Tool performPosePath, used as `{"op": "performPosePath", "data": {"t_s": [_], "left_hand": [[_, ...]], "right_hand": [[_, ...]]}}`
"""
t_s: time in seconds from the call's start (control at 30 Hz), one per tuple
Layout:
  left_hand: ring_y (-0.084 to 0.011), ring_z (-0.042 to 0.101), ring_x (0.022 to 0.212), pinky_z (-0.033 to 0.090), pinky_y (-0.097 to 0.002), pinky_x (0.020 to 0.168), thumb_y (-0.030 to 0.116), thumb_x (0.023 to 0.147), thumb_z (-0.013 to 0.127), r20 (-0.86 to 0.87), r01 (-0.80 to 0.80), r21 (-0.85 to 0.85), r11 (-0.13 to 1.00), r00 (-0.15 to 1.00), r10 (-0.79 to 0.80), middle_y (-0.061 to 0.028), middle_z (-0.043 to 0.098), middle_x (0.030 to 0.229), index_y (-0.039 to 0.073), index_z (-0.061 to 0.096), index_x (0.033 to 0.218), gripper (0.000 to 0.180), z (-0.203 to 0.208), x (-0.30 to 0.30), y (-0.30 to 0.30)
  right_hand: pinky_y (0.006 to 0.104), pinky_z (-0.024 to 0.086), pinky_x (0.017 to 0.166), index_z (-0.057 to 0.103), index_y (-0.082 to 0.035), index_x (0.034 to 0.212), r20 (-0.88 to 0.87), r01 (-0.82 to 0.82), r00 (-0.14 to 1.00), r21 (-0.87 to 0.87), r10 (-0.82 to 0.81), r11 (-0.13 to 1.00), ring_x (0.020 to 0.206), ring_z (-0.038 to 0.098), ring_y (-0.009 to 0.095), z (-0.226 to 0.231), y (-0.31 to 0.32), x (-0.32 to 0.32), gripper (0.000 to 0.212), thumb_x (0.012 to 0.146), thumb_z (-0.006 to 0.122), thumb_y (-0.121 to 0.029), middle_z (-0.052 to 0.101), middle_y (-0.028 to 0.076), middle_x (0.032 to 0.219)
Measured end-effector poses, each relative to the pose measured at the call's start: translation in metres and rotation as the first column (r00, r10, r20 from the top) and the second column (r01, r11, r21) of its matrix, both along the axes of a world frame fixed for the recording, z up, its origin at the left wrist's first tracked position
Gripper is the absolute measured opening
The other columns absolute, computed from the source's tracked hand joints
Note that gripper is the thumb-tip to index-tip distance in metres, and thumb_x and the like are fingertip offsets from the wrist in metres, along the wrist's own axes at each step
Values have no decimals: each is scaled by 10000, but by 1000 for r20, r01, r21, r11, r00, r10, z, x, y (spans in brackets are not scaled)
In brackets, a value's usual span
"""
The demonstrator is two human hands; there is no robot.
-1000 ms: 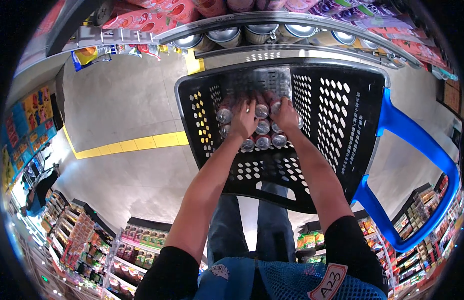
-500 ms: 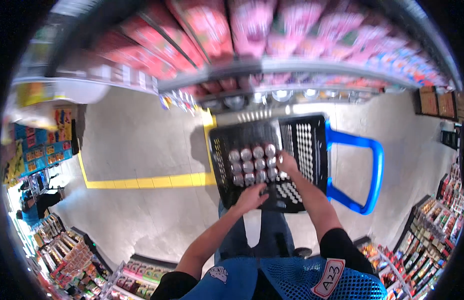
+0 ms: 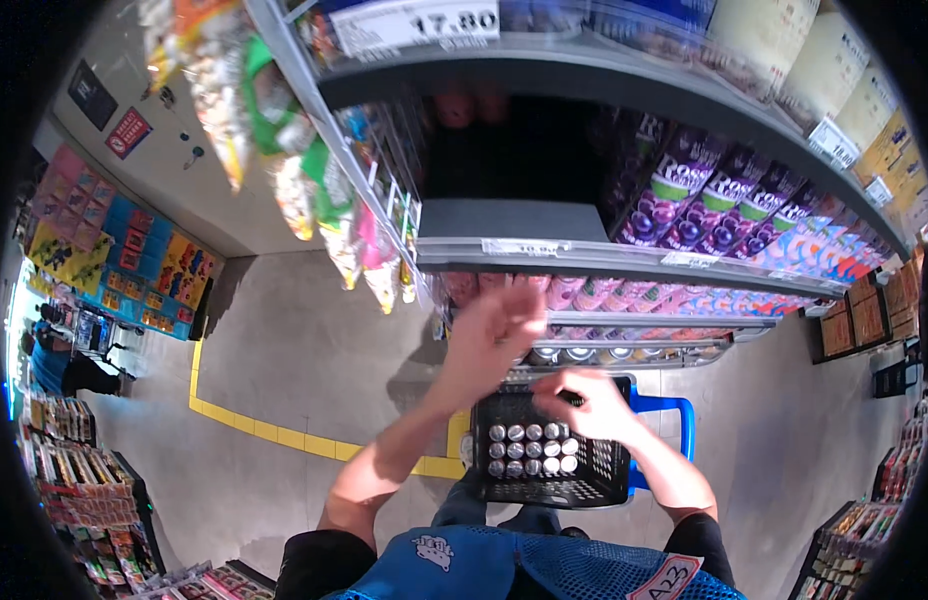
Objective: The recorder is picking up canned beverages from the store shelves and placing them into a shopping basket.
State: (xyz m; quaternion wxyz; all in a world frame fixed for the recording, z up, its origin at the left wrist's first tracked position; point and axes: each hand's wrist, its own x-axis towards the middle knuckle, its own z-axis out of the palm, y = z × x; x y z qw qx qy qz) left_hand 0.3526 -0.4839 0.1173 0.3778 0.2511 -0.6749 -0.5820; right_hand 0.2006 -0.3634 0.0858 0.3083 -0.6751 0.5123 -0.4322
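Note:
A black perforated plastic basket (image 3: 559,495) with a blue handle (image 3: 689,428) is below me at the foot of the shelf. Rows of upright cans (image 3: 525,450) with silver tops fill much of its bottom. My left hand (image 3: 494,340) is raised in front of the lower shelf edges; motion smears its fingers, and I see nothing held in it. My right hand (image 3: 589,402) hovers above the basket's far right part, fingers loosely bent and apart, with nothing visible in them.
Purple drink cans (image 3: 684,190) line the shelf right of a dark gap (image 3: 519,160). Pink cans (image 3: 594,293) occupy the level below. Bagged snacks (image 3: 314,170) hang at the shelf's left end. Yellow tape (image 3: 284,437) marks the floor. A person (image 3: 59,365) is far left.
Both hands have left the cans in the basket and risen, the left one higher, toward the shelf. My view has tilted up, so the upper shelf shows and the basket sits lower.

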Motion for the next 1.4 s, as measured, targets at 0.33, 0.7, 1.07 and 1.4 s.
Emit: {"op": "performPosePath", "data": {"t_s": [0.33, 0.7, 1.07, 1.4], "left_hand": [[-374, 545, 1086, 402, -430, 970, 300, 817, 607, -467, -673, -492, 553, 740, 485, -196, 599, 1133, 8, 587, 1114, 417, 54, -136, -245], [-375, 546, 1087, 411, -426, 963, 294, 799, 626, -314, -631, -597, 495, 752, 580, -195, 596, 1139, 7, 579, 1123, 435, 92, -141, -336], [-376, 548, 1088, 420, -421, 956, 289, 782, 646, -201, -588, -658, 470, 739, 642, -194, 592, 1145, 7, 571, 1131, 455, 85, -108, -304], [-377, 549, 1088, 428, -417, 950, 284, 767, 664, -62, -550, -704, 449, 678, 732, -193, 589, 1150, 6, 563, 1139, 475, 92, -96, -228]], "right_hand": [[431, 386, 986, 565, -9, 1171, 155, 574, 716, -686, -681, 447, 1182, 505, 344, 71, -313, -79, 452, 876, 542, -351, 566, 205, 1216], [432, 384, 987, 567, -11, 1170, 86, 560, 766, -577, -638, 594, 1177, 506, 347, 82, -347, -118, 471, 867, 550, -372, 568, 204, 1212], [433, 382, 989, 569, -14, 1169, -33, 526, 792, -471, -610, 708, 1171, 508, 350, 123, -361, -120, 492, 858, 559, -395, 571, 202, 1208], [434, 380, 991, 570, -17, 1169, -140, 466, 837, -325, -529, 823, 1166, 509, 353, 145, -293, -75, 511, 849, 567, -415, 573, 201, 1204]]}}
